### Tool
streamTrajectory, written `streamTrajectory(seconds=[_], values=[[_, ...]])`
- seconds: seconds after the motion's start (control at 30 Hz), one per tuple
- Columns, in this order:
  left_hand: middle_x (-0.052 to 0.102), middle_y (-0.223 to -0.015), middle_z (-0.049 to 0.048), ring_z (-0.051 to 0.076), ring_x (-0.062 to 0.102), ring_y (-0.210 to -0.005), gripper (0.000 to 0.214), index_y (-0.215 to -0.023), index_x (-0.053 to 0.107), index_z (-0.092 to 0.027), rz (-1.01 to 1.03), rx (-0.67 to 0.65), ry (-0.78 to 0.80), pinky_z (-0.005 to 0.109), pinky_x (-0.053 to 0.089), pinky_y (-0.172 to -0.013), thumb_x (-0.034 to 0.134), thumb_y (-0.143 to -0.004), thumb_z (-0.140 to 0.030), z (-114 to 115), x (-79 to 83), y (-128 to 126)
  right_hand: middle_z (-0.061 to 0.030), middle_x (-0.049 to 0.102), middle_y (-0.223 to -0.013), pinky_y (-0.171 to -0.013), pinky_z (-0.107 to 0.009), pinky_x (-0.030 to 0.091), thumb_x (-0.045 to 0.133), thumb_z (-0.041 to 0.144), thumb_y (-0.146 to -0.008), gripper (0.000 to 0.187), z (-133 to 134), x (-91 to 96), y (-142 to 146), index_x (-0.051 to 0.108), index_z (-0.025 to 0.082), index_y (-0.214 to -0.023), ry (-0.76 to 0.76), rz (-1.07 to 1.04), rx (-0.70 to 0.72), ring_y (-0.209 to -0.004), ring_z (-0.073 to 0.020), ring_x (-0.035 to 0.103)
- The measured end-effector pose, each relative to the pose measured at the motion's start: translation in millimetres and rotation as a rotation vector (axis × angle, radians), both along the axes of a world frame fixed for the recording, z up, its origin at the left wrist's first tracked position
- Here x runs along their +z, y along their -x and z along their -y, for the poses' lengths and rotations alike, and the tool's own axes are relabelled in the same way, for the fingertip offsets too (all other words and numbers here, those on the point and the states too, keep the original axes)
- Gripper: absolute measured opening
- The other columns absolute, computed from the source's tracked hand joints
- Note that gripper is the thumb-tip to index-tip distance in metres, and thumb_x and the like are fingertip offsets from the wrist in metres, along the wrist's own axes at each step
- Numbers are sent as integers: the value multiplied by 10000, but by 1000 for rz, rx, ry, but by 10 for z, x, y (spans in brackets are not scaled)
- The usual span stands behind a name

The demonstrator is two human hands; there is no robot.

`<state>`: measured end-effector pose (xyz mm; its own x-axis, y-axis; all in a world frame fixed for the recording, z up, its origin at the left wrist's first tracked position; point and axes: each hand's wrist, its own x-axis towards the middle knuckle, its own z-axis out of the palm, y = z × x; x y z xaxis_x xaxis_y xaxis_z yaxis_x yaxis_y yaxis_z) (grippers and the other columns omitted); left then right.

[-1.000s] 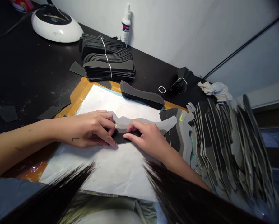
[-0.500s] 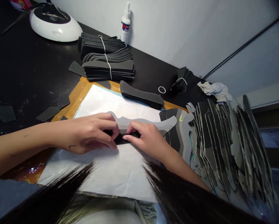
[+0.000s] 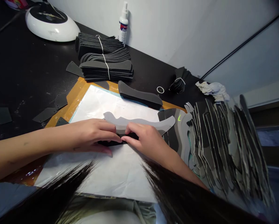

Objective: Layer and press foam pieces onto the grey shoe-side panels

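From the head view, the left hand (image 3: 92,135) and right hand (image 3: 146,140) meet near the middle of a long curved grey piece (image 3: 139,123), which looks like thin foam or leather. A dark piece (image 3: 112,143) lies beneath it, showing along its near edge between the hands. The pair rests on a white paper sheet (image 3: 111,102) laid over an orange board (image 3: 70,104).

The grip is narrow: the fingers of both hands curl in on the pair from either side and nearly meet, and the thumbs are hidden, so how far they reach underneath cannot be told. The step in hand appears to be lining up or pressing the two pieces together along that edge. Holding this alignment calls for even pressure from both hands, since the pair's ends are free.

Just beyond lies a loose dark strip (image 3: 139,97). On the black table (image 3: 20,62) behind are string-tied bundles (image 3: 104,70), a glue bottle (image 3: 123,26) and a white round device (image 3: 50,31). A tall heap of grey-and-black pieces (image 3: 223,149) leans at the right, near a crumpled rag (image 3: 212,88). Strands of hair (image 3: 60,186) cross the foreground.
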<state>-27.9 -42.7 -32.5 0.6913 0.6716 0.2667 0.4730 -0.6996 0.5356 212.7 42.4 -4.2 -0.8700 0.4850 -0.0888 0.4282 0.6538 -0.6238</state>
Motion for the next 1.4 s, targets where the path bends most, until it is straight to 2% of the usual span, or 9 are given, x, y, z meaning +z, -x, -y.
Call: streamTrajectory(seconds=[0.2, 0.37, 0.53, 0.63, 0.8, 0.87, 1.07, 1.23, 1.4], values=[[670, -948, 73, 166, 568, -809, 319, -1352, 669, -203, -22, -4, -50, 270, 431, -769, 559, -1059, -263, 17, -10, -2, -15, 684, -948, -719, -274, 378, 730, 240, -933, 113, -122, 42, -66, 622, 205, -932, -67, -29, 34, -851, -170, 595], [635, -917, 68, 185, 553, -803, 364, -1421, 622, -229, -67, -2, -101, 277, 424, -753, 500, -1079, -243, 51, 19, -21, 24, 658, -826, -702, -245, 386, 708, 240, -944, 78, -316, 32, -144, 639, 210, -925, 122, -57, 90, -753, -133, 577], [637, -918, 83, 196, 539, -782, 382, -1433, 611, -186, -122, -11, -128, 304, 415, -750, 485, -1072, -194, 56, 53, -53, 30, 635, -789, -680, -246, 375, 692, 253, -949, 105, -356, 37, -148, 632, 206, -877, 165, -48, 88, -725, -127, 554], [659, -940, 101, 200, 554, -799, 393, -1451, 586, -148, -94, -14, -100, 307, 426, -757, 472, -1080, -210, 37, 51, -26, 24, 649, -794, -682, -247, 377, 690, 240, -945, 119, -343, 40, -141, 624, 202, -854, 173, -54, 86, -720, -128, 552], [674, -941, 79, 154, 590, -798, 382, -1422, 625, -224, 12, 45, 8, 246, 444, -723, 497, -1067, -166, -27, 10, 90, 21, 654, -789, -686, -247, 383, 697, 234, -936, 126, -344, 22, -146, 630, 197, -836, 180, -74, 77, -716, -124, 554], [680, -936, 78, 148, 608, -802, 363, -1387, 663, -245, 66, 73, 31, 227, 456, -718, 530, -1056, -180, -52, -6, 121, 29, 631, -753, -663, -243, 381, 708, 249, -925, 131, -354, 7, -152, 636, 197, -828, 234, -91, 53, -694, -118, 541], [705, -949, 78, 154, 644, -828, 358, -1385, 679, -289, 120, 79, 145, 211, 480, -763, 617, -1033, -271, -89, -25, 153, 31, 598, -711, -596, -235, 383, 796, 369, -835, 236, -364, -29, -131, 639, 193, -833, 570, -180, -93, -644, -112, 509], [700, -967, 68, 174, 648, -879, 380, -1389, 665, -277, 100, 50, 211, 221, 479, -808, 656, -1010, -286, -94, 44, 154, 56, 522, -619, -528, -224, 308, 865, 475, -728, 384, -334, 36, -75, 607, 192, -765, 709, -161, -243, -565, -94, 421], [641, -912, 16, 122, 577, -837, 305, -1325, 656, -176, 109, 70, 259, 183, 431, -795, 625, -1025, -227, -81, 139, 122, 63, 497, -605, -503, -217, 243, 887, 515, -684, 445, -344, 73, -61, 588, 190, -734, 764, -170, -291, -541, -77, 371]])
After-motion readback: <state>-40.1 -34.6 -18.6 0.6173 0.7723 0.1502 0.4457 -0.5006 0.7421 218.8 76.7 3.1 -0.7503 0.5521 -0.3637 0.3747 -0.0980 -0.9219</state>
